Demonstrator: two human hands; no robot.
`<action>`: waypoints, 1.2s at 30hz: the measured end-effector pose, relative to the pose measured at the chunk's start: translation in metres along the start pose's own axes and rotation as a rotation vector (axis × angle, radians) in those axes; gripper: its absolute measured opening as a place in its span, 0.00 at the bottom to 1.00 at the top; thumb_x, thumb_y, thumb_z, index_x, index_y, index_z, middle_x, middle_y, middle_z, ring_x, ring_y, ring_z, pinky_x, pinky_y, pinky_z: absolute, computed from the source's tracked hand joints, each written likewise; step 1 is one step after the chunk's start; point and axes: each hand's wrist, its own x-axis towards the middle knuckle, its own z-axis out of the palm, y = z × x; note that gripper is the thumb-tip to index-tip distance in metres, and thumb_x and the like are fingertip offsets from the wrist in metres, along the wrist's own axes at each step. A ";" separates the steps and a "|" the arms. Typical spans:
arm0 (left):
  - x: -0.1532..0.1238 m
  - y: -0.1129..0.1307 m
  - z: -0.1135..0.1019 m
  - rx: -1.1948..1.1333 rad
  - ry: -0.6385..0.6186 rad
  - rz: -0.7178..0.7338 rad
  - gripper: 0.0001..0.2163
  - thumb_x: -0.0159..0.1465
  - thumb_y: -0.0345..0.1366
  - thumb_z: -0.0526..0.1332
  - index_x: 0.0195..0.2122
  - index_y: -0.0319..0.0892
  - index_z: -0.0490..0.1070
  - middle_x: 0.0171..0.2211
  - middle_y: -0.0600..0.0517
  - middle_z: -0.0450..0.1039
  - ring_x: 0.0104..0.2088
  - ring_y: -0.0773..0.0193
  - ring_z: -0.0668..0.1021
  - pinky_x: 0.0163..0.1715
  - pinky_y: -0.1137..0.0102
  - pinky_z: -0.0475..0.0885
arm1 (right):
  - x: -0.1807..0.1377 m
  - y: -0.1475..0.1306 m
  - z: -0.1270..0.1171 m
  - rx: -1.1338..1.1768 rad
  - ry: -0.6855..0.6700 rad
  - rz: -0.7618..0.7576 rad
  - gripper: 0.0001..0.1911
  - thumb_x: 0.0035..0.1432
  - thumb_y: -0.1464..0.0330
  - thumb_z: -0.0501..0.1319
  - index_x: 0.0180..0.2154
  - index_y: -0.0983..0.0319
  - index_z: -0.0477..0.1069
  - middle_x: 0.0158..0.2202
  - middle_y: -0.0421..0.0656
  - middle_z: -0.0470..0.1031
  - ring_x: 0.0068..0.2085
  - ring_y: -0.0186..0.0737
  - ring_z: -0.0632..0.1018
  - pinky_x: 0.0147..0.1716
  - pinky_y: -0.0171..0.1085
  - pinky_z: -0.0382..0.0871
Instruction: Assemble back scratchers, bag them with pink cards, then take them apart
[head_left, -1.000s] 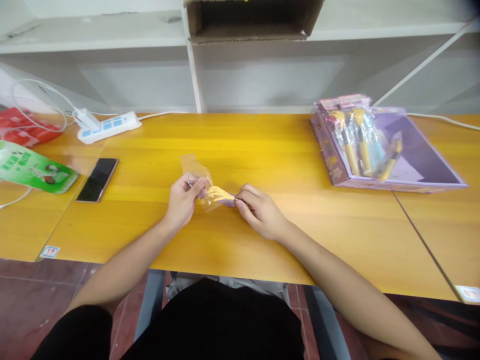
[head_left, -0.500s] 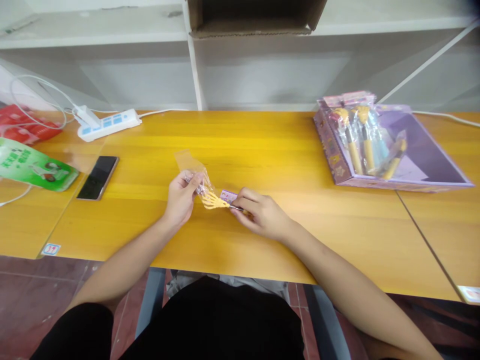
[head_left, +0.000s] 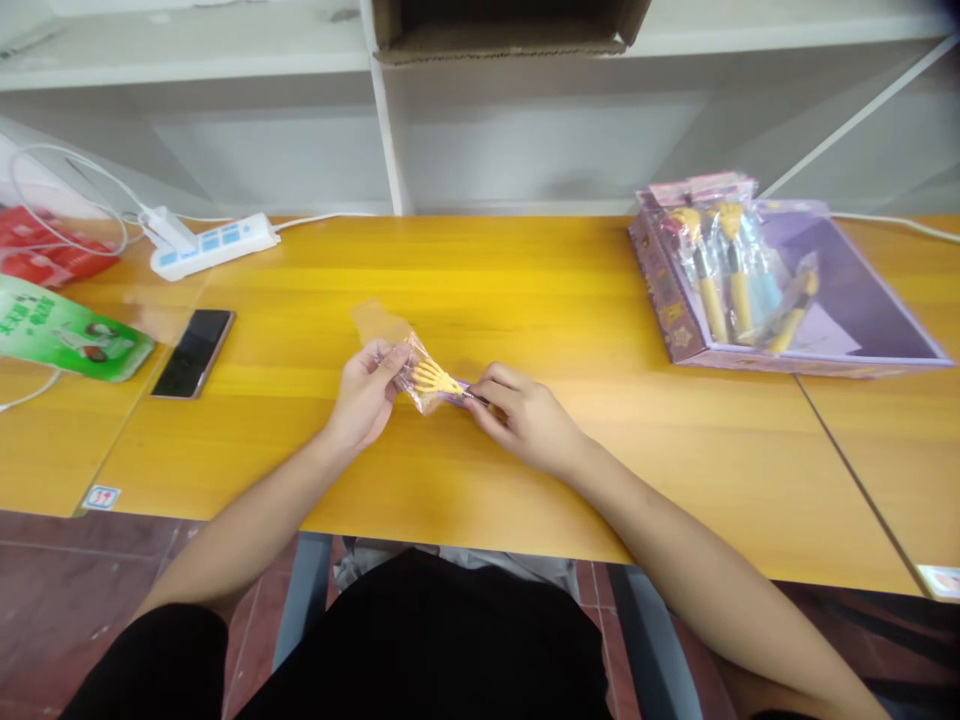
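My left hand pinches the open end of a small clear plastic sleeve just above the yellow table. My right hand is closed on the stem of a small yellow claw-shaped toy, whose yellow fingers lie inside the mouth of the sleeve. A purple card tag shows at the toy's base beside my right fingertips. Both hands meet near the middle of the table, close to its front edge.
A purple box with several packaged yellow toys stands at the right. At the left lie a black phone, a green packet, a red packet and a white power strip. A cardboard box sits on the shelf behind.
The yellow toy, partly out of the sleeve half a second ago, has been slid back into the sleeve's mouth. Both hands stay close together at the same spot.
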 end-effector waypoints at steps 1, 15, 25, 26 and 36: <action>0.000 0.000 0.000 -0.004 -0.002 -0.018 0.19 0.55 0.47 0.82 0.30 0.41 0.76 0.31 0.54 0.77 0.32 0.69 0.77 0.36 0.73 0.76 | 0.000 0.000 0.000 0.008 0.005 -0.002 0.15 0.79 0.63 0.55 0.49 0.60 0.79 0.40 0.47 0.75 0.37 0.40 0.77 0.38 0.40 0.72; 0.005 0.007 -0.004 -0.054 -0.026 -0.122 0.18 0.54 0.46 0.83 0.31 0.40 0.80 0.30 0.52 0.79 0.31 0.67 0.81 0.33 0.73 0.79 | 0.001 0.002 -0.002 -0.023 0.069 -0.016 0.15 0.78 0.62 0.57 0.48 0.60 0.81 0.40 0.49 0.77 0.37 0.41 0.77 0.37 0.40 0.72; 0.001 0.005 -0.002 0.010 -0.091 -0.150 0.19 0.53 0.46 0.83 0.36 0.40 0.82 0.34 0.49 0.84 0.35 0.63 0.85 0.34 0.72 0.82 | 0.000 0.004 -0.001 -0.013 0.095 -0.027 0.15 0.78 0.61 0.58 0.48 0.59 0.82 0.40 0.49 0.78 0.38 0.42 0.79 0.37 0.40 0.74; 0.000 0.004 -0.002 0.014 -0.105 -0.158 0.19 0.54 0.47 0.83 0.36 0.40 0.82 0.34 0.49 0.84 0.36 0.61 0.86 0.35 0.71 0.82 | 0.000 0.004 -0.001 -0.012 0.095 -0.030 0.15 0.78 0.61 0.58 0.49 0.59 0.82 0.40 0.49 0.78 0.38 0.42 0.79 0.37 0.41 0.74; 0.003 0.008 -0.004 -0.078 -0.028 -0.099 0.16 0.57 0.44 0.82 0.32 0.41 0.79 0.31 0.53 0.81 0.32 0.67 0.83 0.33 0.72 0.82 | 0.000 0.003 -0.001 -0.016 0.102 -0.026 0.15 0.78 0.60 0.59 0.48 0.60 0.83 0.40 0.49 0.78 0.38 0.42 0.79 0.37 0.41 0.73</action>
